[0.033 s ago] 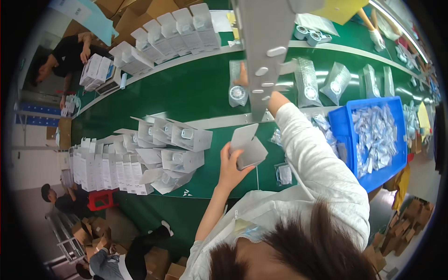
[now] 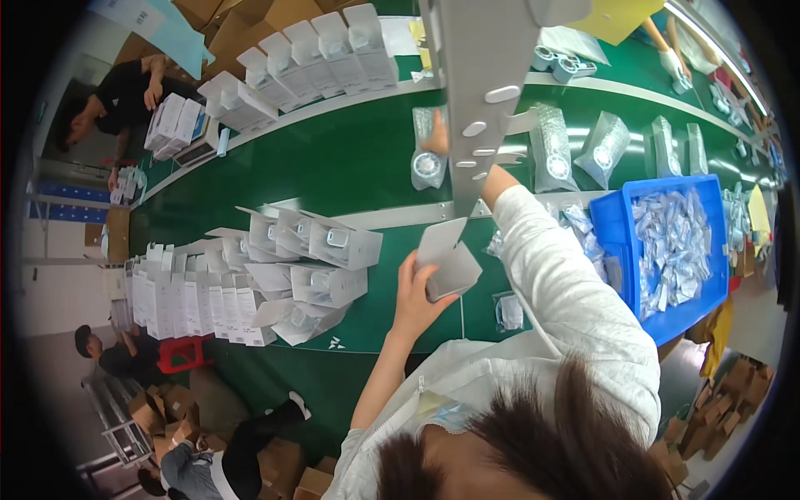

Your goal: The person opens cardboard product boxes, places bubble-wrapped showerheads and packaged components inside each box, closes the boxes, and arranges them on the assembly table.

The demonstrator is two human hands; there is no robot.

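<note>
My left hand (image 2: 410, 302) is closed around a small white carton (image 2: 454, 271) with its top flap standing up, held above the near edge of the green table. My right arm reaches forward behind a grey metal post. The fingers of my right hand (image 2: 436, 133) show left of the post, over a clear bubble-wrap bag (image 2: 427, 171) with a round white-and-grey part inside. The post hides most of this hand, but the visible fingers lie on the bag as if gripping it. Left of the carton, several open white cartons (image 2: 346, 246) hold clear-wrapped items.
A blue bin (image 2: 615, 250) of small clear packets stands at the right. More bubble-wrap bags (image 2: 550, 150) lie beyond the rail. The metal post (image 2: 483, 100) rises close before me. Upright white cartons (image 2: 171, 300) line the left; co-workers (image 2: 108, 92) are around the tables.
</note>
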